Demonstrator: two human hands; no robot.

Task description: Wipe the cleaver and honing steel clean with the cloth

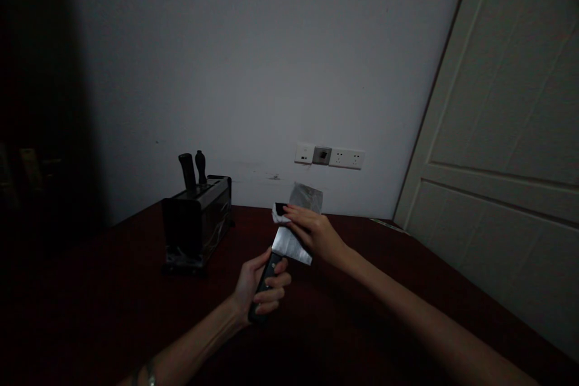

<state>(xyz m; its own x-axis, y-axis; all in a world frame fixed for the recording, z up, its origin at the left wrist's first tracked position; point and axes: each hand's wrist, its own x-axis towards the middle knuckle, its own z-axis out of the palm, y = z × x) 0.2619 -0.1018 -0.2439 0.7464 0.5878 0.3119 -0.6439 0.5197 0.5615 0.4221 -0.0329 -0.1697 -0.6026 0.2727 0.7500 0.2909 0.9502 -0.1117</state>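
Left hand [265, 288] was clenched round the cleaver [289, 245] handle, blade angled up and away over the table [407, 289]. Right hand [316, 233] sat farther along it, pinching a white cloth [277, 216] against the steel.

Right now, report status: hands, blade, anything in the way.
Left hand gripping cleaver by its handle, blade up. Right hand pressing white cloth on blade. Knife block stands apart, left on table.
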